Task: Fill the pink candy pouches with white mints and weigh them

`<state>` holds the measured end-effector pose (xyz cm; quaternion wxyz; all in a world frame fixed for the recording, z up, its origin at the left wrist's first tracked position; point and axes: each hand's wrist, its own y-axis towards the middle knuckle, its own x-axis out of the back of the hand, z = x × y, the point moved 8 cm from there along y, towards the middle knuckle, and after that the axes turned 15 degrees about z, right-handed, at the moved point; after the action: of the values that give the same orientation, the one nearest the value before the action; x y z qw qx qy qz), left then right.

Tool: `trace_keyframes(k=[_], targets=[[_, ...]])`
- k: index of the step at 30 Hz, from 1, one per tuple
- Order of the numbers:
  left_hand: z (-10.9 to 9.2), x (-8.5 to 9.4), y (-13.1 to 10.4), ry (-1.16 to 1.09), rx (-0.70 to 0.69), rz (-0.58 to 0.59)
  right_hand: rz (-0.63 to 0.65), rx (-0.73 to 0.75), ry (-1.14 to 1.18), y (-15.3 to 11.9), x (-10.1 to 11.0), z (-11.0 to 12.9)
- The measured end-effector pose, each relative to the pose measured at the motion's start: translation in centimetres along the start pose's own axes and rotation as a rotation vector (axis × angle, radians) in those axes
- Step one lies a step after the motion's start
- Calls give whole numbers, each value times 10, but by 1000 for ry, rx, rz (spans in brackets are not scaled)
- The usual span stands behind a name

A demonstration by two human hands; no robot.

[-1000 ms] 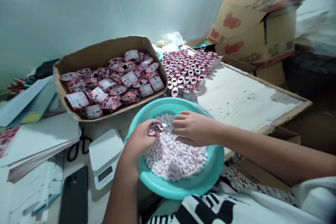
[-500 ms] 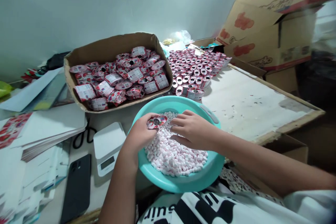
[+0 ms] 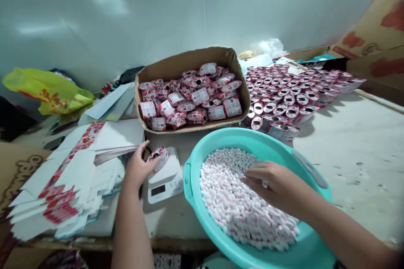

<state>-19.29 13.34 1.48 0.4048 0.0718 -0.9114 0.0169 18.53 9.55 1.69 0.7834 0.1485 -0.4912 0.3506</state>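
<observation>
A small red-and-white printed packet (image 3: 158,157) with a dark hole in its top stands on the white kitchen scale (image 3: 168,187). My left hand (image 3: 138,167) is beside it, fingers apart, the thumb reaching to the packet's near side. Within the turquoise basin (image 3: 197,210) lies a heap of small pale pink-and-white candies (image 3: 227,189). Over the heap my right hand (image 3: 271,180) has its fingers curled together, and a bit of white candy shows between them. The rest of what it holds is hidden.
Behind the scale is a cardboard box (image 3: 192,129) of filled packets. Many open, upright packets (image 3: 288,100) stand at the back right. White printed cartons (image 3: 78,168) are stacked at left, near a yellow plastic bag (image 3: 47,90). Large cardboard boxes (image 3: 378,46) stand far right.
My left hand has carried the packet from above the basin to the scale, and its fingers have spread. My right hand has stayed over the candies, its fingers now curled. The view has turned left.
</observation>
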Motion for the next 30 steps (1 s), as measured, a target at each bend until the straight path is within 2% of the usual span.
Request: trace_keyframes(k=[2, 3, 4, 5, 6, 8, 9, 11, 14, 17, 20, 22, 25, 28, 30], targets=[[-28, 29, 20, -31, -168, -246, 4, -50, 11, 0, 2, -4], [-46, 37, 35, -73, -264, -302, 5, -75, 19, 1, 3, -6], [-63, 40, 54, -111, -326, -303, 9, -97, 32, 1, 4, -9], [-79, 36, 78, -70, -326, -247, 19, -113, 51, 1, 5, -11], [-94, 25, 102, 61, -293, -145, 34, -129, 71, 2, 4, -14], [-111, -15, 143, 487, -148, 144, 102, -169, 95, 2, -4, -19], [-115, -32, 154, 591, -112, 225, 174, -196, 91, 1, -12, -21], [-120, -60, 160, 725, -81, 314, 370, -249, 61, -2, -32, -23], [-127, -86, 143, 797, -114, 321, 593, -192, 17, -11, -53, -11], [-126, -93, 125, 810, -125, 325, 622, -87, -5, -18, -52, 5], [-121, -86, 120, 778, -130, 334, 640, -27, 22, -23, -46, 8], [-118, -69, 120, 573, -104, 292, 651, -37, 24, -22, -40, 1], [-113, -34, 104, -79, -20, 159, 610, -93, -66, -3, -24, -17], [-116, -19, 62, -748, 11, 82, 534, -100, -127, 34, -11, -30], [-121, -24, 27, -1219, 11, 65, 504, -102, -110, 58, -15, -33]])
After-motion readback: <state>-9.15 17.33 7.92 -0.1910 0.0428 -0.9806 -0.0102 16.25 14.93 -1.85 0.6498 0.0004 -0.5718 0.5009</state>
